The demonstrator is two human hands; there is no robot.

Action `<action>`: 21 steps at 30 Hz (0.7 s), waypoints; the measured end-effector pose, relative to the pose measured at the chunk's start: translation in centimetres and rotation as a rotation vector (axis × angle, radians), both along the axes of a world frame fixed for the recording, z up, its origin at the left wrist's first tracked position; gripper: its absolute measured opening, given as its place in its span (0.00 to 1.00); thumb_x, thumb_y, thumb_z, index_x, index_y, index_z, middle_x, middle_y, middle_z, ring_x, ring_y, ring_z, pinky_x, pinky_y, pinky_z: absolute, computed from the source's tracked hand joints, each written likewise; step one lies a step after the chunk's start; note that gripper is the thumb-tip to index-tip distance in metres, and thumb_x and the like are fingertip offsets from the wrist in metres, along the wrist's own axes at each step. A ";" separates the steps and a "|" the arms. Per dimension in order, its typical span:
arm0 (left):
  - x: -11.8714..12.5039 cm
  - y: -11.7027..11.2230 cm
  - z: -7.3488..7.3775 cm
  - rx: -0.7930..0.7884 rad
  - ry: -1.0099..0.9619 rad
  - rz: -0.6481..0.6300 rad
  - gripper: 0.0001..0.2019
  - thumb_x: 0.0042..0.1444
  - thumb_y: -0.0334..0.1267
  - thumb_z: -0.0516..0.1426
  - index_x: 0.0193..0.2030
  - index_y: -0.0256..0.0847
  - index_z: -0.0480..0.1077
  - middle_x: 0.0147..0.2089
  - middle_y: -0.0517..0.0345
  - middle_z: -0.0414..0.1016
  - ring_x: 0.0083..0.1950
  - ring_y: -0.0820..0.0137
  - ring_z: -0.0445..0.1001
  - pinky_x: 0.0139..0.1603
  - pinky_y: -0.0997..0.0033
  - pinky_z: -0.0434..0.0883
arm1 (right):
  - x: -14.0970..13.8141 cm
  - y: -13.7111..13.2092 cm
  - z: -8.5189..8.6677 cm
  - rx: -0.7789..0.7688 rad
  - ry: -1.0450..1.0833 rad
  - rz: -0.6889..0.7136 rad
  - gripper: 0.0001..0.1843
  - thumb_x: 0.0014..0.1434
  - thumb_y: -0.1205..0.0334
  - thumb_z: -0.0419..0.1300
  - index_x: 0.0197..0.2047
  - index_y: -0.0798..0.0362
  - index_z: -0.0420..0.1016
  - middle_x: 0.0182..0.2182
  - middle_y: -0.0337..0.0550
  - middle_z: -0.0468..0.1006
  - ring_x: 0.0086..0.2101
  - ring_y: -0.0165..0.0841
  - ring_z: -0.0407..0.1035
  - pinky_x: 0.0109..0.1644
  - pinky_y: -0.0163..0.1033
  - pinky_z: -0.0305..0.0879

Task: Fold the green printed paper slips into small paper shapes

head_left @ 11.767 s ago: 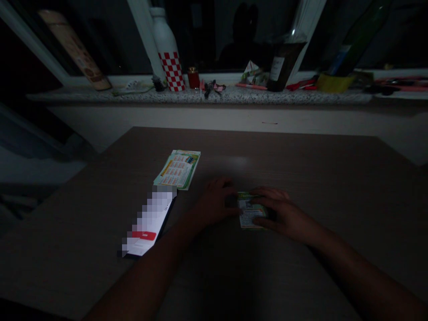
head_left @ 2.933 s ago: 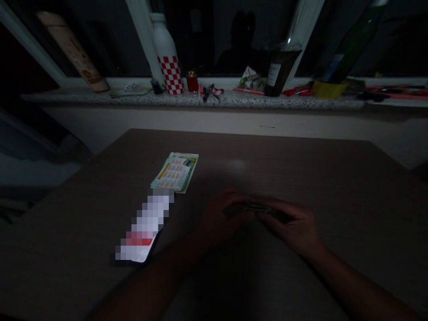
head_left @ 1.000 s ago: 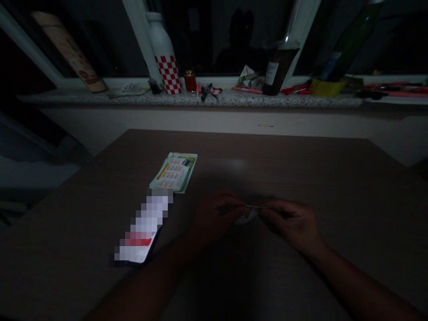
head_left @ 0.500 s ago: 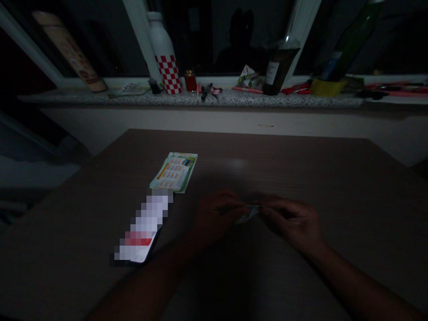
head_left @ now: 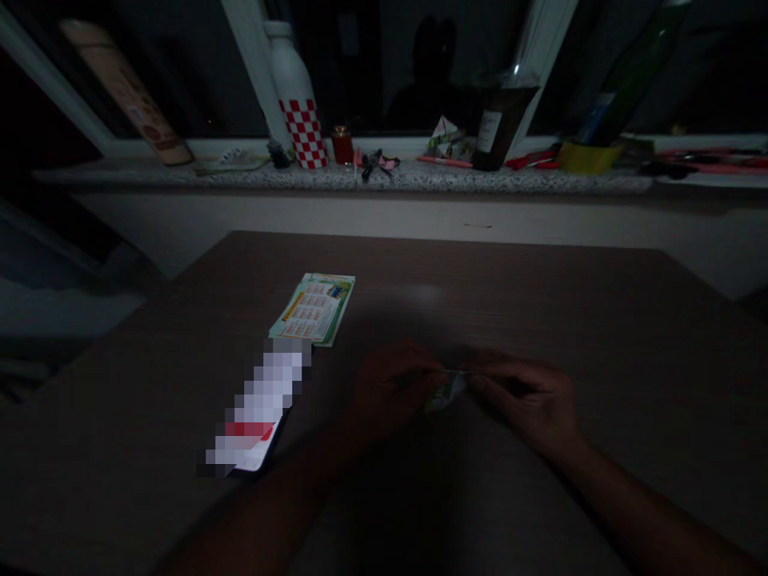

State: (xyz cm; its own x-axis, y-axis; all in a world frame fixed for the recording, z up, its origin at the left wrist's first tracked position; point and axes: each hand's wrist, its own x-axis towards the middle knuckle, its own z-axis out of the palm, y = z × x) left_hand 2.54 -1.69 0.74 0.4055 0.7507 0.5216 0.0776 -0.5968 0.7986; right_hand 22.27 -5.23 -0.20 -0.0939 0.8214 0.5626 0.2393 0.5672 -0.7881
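Low over the table, my left hand [head_left: 396, 388] and my right hand [head_left: 528, 392] face each other with a thin piece of green-and-white printed paper [head_left: 449, 392] between them. Both hands pinch it, each at one end of its upper edge. The fingers cover much of the paper, and the dim light blurs its print. To the left of my left hand lies a stack of printed calendar cards [head_left: 315, 310], and a phone [head_left: 258, 412] with a lit, blurred-out screen rests just in front of it.
The brown wooden table [head_left: 540, 296] runs up to a wall under a speckled stone sill [head_left: 240, 180]. On the sill stand a white bottle with red checks [head_left: 300, 104], a beige tumbler [head_left: 126, 92], a dark plastic cup [head_left: 501, 128], a green bottle [head_left: 639, 72] and a yellow tape roll [head_left: 590, 157].
The printed paper hangs slightly lower and shows more of its face beneath my fingers. Both hands keep their pinch in nearly the same place.
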 end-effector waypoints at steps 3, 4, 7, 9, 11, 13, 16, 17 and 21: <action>0.0 0.0 0.0 0.059 -0.020 -0.014 0.02 0.57 0.33 0.59 0.34 0.39 0.74 0.32 0.58 0.75 0.34 0.72 0.74 0.35 0.71 0.71 | 0.0 0.0 0.0 0.024 -0.017 -0.001 0.09 0.54 0.74 0.64 0.35 0.51 0.79 0.32 0.41 0.82 0.34 0.33 0.77 0.38 0.36 0.75; 0.0 0.0 -0.1 0.083 -0.026 -0.012 0.02 0.56 0.33 0.59 0.35 0.39 0.74 0.32 0.58 0.75 0.35 0.72 0.74 0.36 0.70 0.72 | 0.0 0.0 0.0 0.033 -0.021 -0.005 0.09 0.54 0.74 0.64 0.35 0.51 0.79 0.32 0.41 0.82 0.33 0.33 0.77 0.38 0.36 0.75; -0.1 0.0 -0.2 0.129 -0.020 0.004 0.02 0.57 0.33 0.59 0.35 0.40 0.74 0.33 0.58 0.75 0.36 0.71 0.74 0.36 0.70 0.72 | 0.1 0.0 0.0 0.054 -0.037 -0.035 0.11 0.53 0.75 0.64 0.37 0.50 0.79 0.32 0.40 0.82 0.33 0.32 0.77 0.38 0.35 0.75; -0.1 0.1 -0.2 0.142 -0.003 0.012 0.02 0.57 0.33 0.59 0.35 0.39 0.74 0.33 0.57 0.75 0.36 0.70 0.74 0.37 0.69 0.73 | 0.1 -0.1 0.0 0.057 -0.054 -0.061 0.10 0.53 0.75 0.64 0.37 0.51 0.79 0.33 0.41 0.83 0.34 0.33 0.78 0.39 0.36 0.75; -0.2 0.1 -0.2 0.161 0.011 0.007 0.03 0.58 0.34 0.58 0.36 0.39 0.73 0.33 0.56 0.75 0.37 0.70 0.74 0.37 0.68 0.73 | 0.2 -0.1 0.0 0.065 -0.070 -0.069 0.10 0.53 0.74 0.64 0.37 0.51 0.79 0.33 0.42 0.83 0.34 0.34 0.78 0.40 0.37 0.75; -0.2 0.2 -0.2 0.185 0.012 0.016 0.03 0.58 0.35 0.58 0.36 0.38 0.73 0.34 0.56 0.75 0.37 0.70 0.74 0.37 0.69 0.73 | 0.2 -0.2 0.1 0.077 -0.078 -0.070 0.10 0.53 0.75 0.64 0.36 0.52 0.78 0.33 0.43 0.82 0.34 0.34 0.77 0.40 0.38 0.75; -0.2 0.2 -0.2 0.192 0.022 0.026 0.04 0.59 0.36 0.58 0.35 0.38 0.72 0.33 0.56 0.74 0.36 0.71 0.74 0.37 0.70 0.72 | 0.2 -0.4 0.6 0.110 -0.103 -0.048 0.10 0.53 0.76 0.63 0.37 0.53 0.78 0.33 0.45 0.82 0.34 0.35 0.77 0.39 0.40 0.75; -0.2 0.3 -0.2 0.189 0.026 0.023 0.05 0.59 0.36 0.58 0.36 0.38 0.72 0.34 0.56 0.74 0.37 0.71 0.74 0.36 0.70 0.72 | 0.1 -0.4 0.8 0.130 -0.111 -0.040 0.10 0.53 0.76 0.63 0.37 0.53 0.78 0.32 0.45 0.82 0.33 0.35 0.77 0.39 0.40 0.75; -0.3 0.3 -0.1 0.212 0.039 0.015 0.04 0.59 0.38 0.56 0.37 0.40 0.71 0.34 0.56 0.74 0.36 0.70 0.74 0.37 0.68 0.73 | -0.1 -0.5 1.4 0.185 -0.156 -0.048 0.10 0.53 0.76 0.62 0.37 0.54 0.78 0.32 0.46 0.82 0.33 0.36 0.77 0.36 0.41 0.75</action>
